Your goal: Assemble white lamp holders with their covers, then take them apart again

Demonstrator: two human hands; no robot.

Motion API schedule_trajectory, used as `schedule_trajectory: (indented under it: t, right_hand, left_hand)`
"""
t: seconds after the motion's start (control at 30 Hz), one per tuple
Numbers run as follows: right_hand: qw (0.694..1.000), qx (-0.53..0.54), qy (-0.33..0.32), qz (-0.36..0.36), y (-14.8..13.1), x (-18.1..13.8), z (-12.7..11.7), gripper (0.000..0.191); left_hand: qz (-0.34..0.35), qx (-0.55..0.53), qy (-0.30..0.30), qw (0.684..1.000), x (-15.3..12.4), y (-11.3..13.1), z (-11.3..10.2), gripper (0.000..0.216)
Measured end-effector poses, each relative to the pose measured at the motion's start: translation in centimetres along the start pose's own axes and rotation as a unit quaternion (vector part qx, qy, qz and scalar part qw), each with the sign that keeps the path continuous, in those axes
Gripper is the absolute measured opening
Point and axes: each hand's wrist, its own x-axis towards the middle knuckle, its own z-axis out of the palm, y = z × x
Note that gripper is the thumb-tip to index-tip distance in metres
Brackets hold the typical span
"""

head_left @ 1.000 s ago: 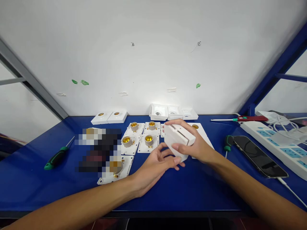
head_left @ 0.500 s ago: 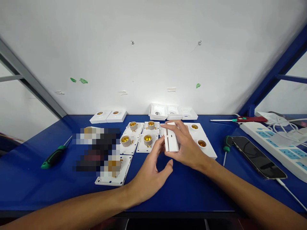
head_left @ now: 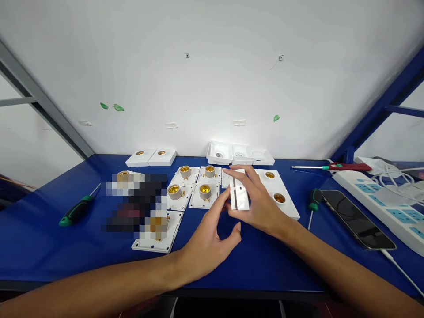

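My right hand (head_left: 261,205) grips a white square lamp-holder cover (head_left: 239,193), held on edge above the blue table (head_left: 258,260) so that its slotted side faces me. My left hand (head_left: 208,238) is just below and left of it, fingers spread and curved, a fingertip touching the cover's left edge. Behind the hands lie several white base plates with brass-lined bulb sockets (head_left: 205,193). To the right of the cover sit two closed white lamp holders (head_left: 278,198).
A green-handled screwdriver (head_left: 75,212) lies at left, another (head_left: 312,201) beside a black phone (head_left: 356,218) at right. A white power strip (head_left: 384,201) and a red-handled screwdriver (head_left: 334,166) are at far right. Empty white covers (head_left: 239,154) line the wall. A blurred patch (head_left: 135,205) covers part of the table.
My right hand has turned the cover from flat-tilted to standing on edge and moved it slightly back. My left hand let go of its underside and now hovers open below it.
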Motion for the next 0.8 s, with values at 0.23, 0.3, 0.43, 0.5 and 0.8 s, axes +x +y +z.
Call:
schedule_trajectory:
  t: [0.23, 0.3, 0.43, 0.5, 0.8]
  right_hand:
    - [1.0, -0.009, -0.003, -0.002, -0.37, -0.04, 0.43, 0.085]
    - [1.0, -0.012, -0.004, -0.001, -0.43, 0.01, 0.62, 0.084]
    - [1.0, -0.009, 0.007, -0.001, -0.48, 0.22, 0.66, 0.081]
    - [1.0, -0.007, 0.008, -0.001, -0.5, 0.32, 0.48, 0.079]
    - [0.999, -0.052, 0.009, -0.012, -0.17, 0.27, 0.28, 0.078]
  left_hand:
    - [0.021, 0.037, -0.003, 0.999, -0.31, -0.17, 0.02, 0.07]
    - [0.02, 0.05, -0.008, 0.999, -0.33, -0.3, -0.06, 0.071]
    - [0.015, 0.042, -0.006, 0.999, -0.15, -0.47, -0.19, 0.068]
    - [0.013, 0.034, -0.003, 0.999, 0.0, -0.54, -0.27, 0.067]
    - [0.009, -0.005, -0.001, 1.0, 0.41, -0.9, -0.44, 0.058]
